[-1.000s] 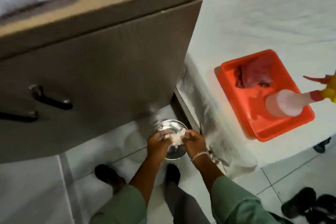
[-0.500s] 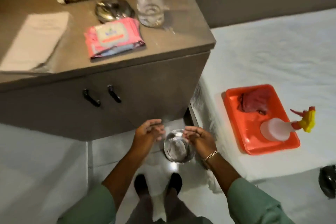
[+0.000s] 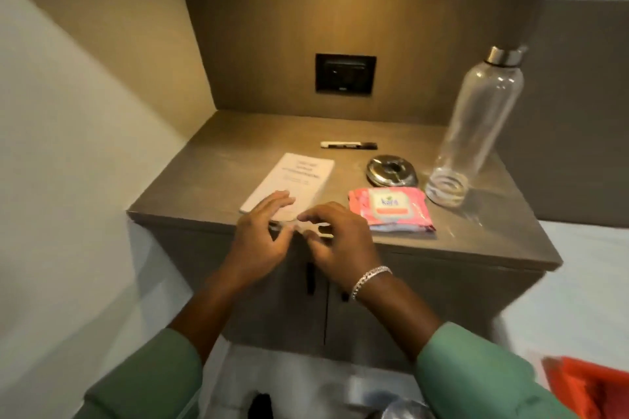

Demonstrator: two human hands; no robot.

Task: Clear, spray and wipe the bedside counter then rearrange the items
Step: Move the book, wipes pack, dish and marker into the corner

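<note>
A: In the head view, where are the hands?

B: Both are raised at the near edge of the bedside counter. The left hand has its fingers spread and loosely curled, its fingertips over the near end of a white paper pad. The right hand is just beside it, fingers bent, with a silver bracelet at the wrist. Motion blur hides whether either hand has hold of anything.

A: What lies on the counter?

B: The pad is left of centre. A black and white marker lies farther back, across the top. A round metal lid sits right of the pad, and a pink wipes packet is just in front of it, near the front edge. A clear, seemingly empty bottle with a steel cap stands upright at the right.

A: Anything else?

B: A black socket plate is set in the back panel. Cabinet doors with dark handles are below the top. An orange tray shows at the near right corner on the white bed. Green sleeves cover the forearms.
</note>
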